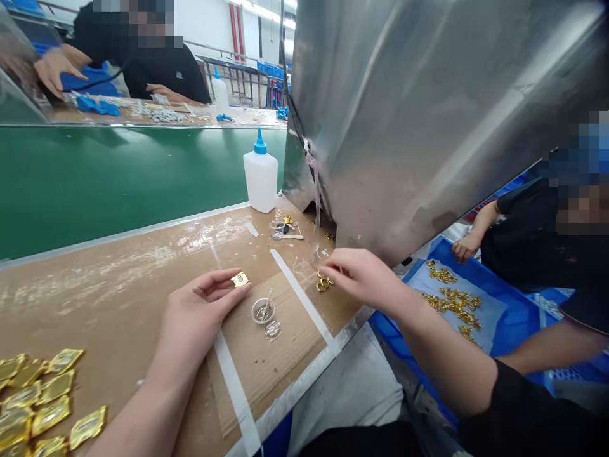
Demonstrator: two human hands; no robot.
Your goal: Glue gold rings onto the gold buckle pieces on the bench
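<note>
My left hand pinches a small gold plate with dark marking on its face, just above the table. At the right, my right hand is closed, thumb and fingertips drawn together beside a few small gold ring-like pieces. Whether one of these is between the fingertips I cannot make out. Between my hands, a small round cup with a thin stick in it stands on a cardboard sheet. A clear, shiny round patch lies beside the cup.
Several gold plates lie at the lower left. A white bottle with a blue tip stands behind small bits and a wooden stick. A metal housing rises at the right. Co-workers sit opposite and beside a blue tray of gold pieces.
</note>
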